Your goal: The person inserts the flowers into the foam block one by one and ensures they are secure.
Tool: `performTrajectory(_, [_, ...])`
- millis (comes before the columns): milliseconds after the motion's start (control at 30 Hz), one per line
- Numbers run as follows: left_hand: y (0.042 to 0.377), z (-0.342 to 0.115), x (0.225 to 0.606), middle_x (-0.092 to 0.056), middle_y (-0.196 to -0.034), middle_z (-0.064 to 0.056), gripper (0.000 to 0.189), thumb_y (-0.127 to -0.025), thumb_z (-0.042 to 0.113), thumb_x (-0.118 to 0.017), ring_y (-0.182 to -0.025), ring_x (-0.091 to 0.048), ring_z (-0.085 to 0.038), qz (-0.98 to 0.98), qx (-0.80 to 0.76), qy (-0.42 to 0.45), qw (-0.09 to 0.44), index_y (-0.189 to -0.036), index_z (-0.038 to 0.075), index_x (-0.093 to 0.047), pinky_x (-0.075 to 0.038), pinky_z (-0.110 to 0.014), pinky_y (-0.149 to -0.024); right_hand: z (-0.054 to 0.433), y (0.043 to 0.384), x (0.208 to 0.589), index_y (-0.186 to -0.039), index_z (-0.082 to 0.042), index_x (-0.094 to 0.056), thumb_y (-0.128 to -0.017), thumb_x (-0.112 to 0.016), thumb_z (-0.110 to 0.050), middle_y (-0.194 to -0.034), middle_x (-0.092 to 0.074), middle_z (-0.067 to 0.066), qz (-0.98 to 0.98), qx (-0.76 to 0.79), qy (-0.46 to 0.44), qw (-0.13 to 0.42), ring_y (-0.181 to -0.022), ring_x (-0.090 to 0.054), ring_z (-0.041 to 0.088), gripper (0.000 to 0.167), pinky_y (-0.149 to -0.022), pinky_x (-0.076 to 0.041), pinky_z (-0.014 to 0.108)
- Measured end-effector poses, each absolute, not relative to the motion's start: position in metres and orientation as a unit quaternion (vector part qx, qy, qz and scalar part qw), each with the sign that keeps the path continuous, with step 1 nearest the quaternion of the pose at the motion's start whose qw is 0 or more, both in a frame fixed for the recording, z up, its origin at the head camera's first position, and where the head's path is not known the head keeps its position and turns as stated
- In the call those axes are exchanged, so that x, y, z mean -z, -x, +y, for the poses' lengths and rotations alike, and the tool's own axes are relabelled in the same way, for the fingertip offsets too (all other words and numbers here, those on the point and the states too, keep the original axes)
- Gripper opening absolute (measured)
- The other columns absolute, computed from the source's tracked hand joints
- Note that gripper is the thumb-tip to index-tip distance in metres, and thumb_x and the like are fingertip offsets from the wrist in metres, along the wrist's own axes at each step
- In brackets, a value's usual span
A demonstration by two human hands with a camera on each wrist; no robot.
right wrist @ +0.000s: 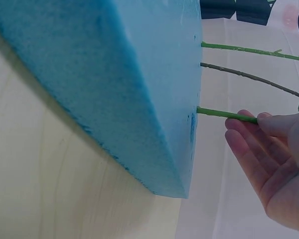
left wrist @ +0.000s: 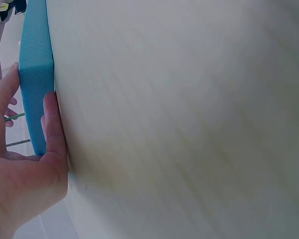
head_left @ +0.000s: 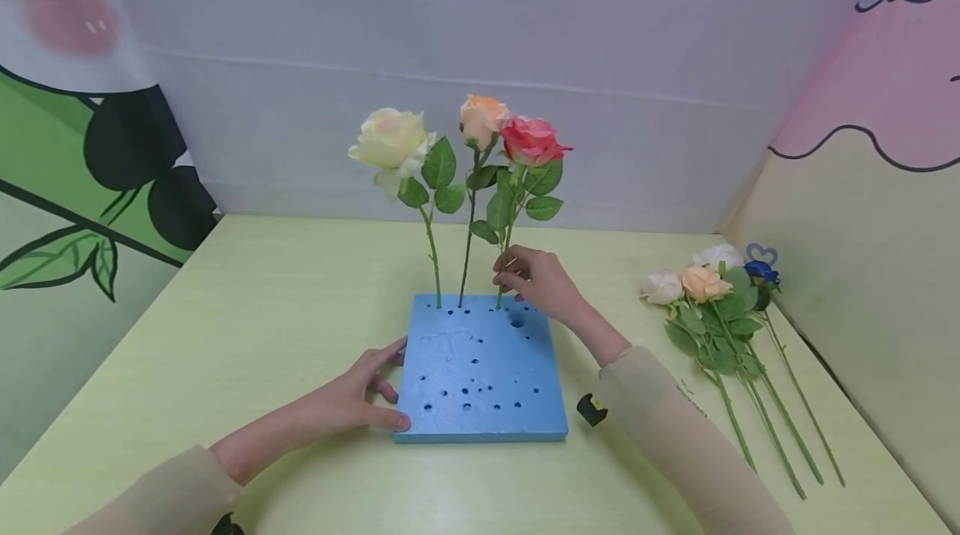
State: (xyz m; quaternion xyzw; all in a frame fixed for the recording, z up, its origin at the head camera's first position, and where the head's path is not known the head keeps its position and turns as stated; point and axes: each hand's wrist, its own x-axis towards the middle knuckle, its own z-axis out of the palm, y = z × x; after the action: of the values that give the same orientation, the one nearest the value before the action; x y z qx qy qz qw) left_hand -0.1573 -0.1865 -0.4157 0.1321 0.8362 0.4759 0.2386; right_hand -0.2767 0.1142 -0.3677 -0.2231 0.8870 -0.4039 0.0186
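Observation:
A blue foam board [head_left: 480,368] with several holes lies on the table. Three artificial roses stand upright along its back edge: a cream rose [head_left: 392,141], a peach rose [head_left: 482,118] and a red rose [head_left: 534,142]. My right hand [head_left: 542,278] pinches the green stem [right wrist: 219,113] of the red rose low down, just above the board; the stem's end is hidden in the foam. Against the board's left side rests my left hand [head_left: 341,402], its thumb [left wrist: 9,92] on the top near the front corner and its fingers [left wrist: 52,124] spread along the side.
Several more artificial roses lie on the table at the right: white, a peach one [head_left: 705,283] and a blue one [head_left: 763,272], their stems pointing toward the front. A light fabric backdrop [head_left: 420,27] stands behind the table, with printed panels on both sides.

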Motion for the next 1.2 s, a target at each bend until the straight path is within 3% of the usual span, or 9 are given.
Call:
performTrajectory(433, [0.16, -0.185, 0.417, -0.028, -0.153, -0.013, 0.11, -0.078, 0.028, -0.084, -0.108, -0.052, -0.021, 0.836, -0.474, -0.141, 0.238, -0.16, 0.019, -0.011, -0.046, -0.026, -0.079, 0.116, 0.279, 0.369, -0.111, -0.002, -0.065, -0.095, -0.065, -0.011, -0.104, -0.075, 0.015, 0.888, 0.403, 0.222, 0.012, -0.087, -0.074, 0.025, 0.018, -0.066, -0.061, 0.032])
performTrajectory(767, [0.162, -0.183, 0.419, -0.029, -0.153, -0.012, 0.11, -0.078, 0.028, -0.084, -0.109, -0.052, -0.021, 0.837, -0.473, -0.14, 0.239, -0.16, 0.018, -0.012, -0.045, -0.027, -0.082, 0.124, 0.274, 0.375, -0.131, -0.01, -0.061, -0.096, -0.064, -0.015, -0.111, -0.075, 0.011, 0.9, 0.383, 0.205, -0.038, -0.1, -0.073, 0.026, 0.035, -0.085, -0.06, 0.038])
performTrajectory(1200, [0.159, -0.184, 0.415, -0.029, -0.154, -0.012, 0.113, -0.076, 0.03, -0.085, -0.106, -0.053, -0.017, 0.847, -0.46, -0.123, 0.236, -0.16, 0.018, -0.011, -0.042, -0.031, -0.089, 0.155, 0.25, 0.373, -0.133, -0.006, -0.058, -0.096, -0.063, -0.011, -0.122, -0.07, 0.013, 0.898, 0.379, 0.214, -0.065, -0.111, -0.068, 0.027, 0.037, -0.093, -0.057, 0.042])
